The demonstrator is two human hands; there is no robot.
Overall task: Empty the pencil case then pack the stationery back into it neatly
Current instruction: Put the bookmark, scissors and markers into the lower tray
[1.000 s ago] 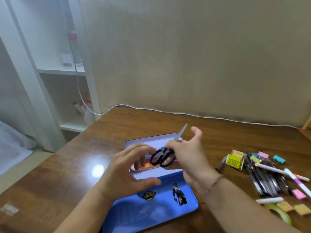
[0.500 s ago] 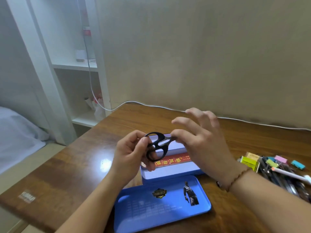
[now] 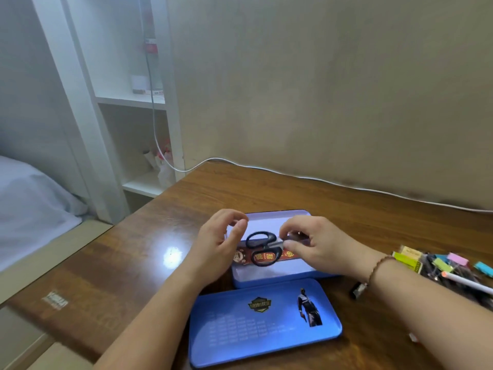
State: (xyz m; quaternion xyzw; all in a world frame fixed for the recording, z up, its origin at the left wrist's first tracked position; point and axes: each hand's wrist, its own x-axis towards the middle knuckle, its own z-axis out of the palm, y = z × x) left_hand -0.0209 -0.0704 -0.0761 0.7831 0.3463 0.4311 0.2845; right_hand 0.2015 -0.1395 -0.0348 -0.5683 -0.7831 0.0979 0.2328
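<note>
Two bare hands work over an open blue metal pencil case tray [image 3: 269, 277] that sits on a brown wooden bench [image 3: 128, 252]. Black-handled scissors [image 3: 262, 248] lie inside the tray, their looped handles to the left and the blades pointing right, across a red and gold printed strip [image 3: 289, 254] on the tray's pale floor. The right hand [image 3: 317, 247] reaches in from the right, its grip pinching the scissors at the blade end between thumb and curled fingertips, so the handles stick out to the left of that grip. The left hand [image 3: 218, 244] hovers just left of the handles with its fingers loosely curved and spread, holding nothing; whether a fingertip touches the handle loop I cannot tell. A beaded bracelet [image 3: 377, 267] circles the right wrist.

Just near of the tray lies the flat blue rectangular case lid [image 3: 234, 340], printed with a badge and a standing figure. Well apart to the right, a heap of loose stationery [image 3: 437, 265] rests on the bench: coloured binder clips, dark pens and a white marker with an orange tip [image 3: 466, 281]. A small dark object [image 3: 358, 289] lies between the tray and that heap. A white cable [image 3: 333, 182] runs along the far edge of the bench by the beige wall, up to a white shelf unit [image 3: 133, 100] at far left.
</note>
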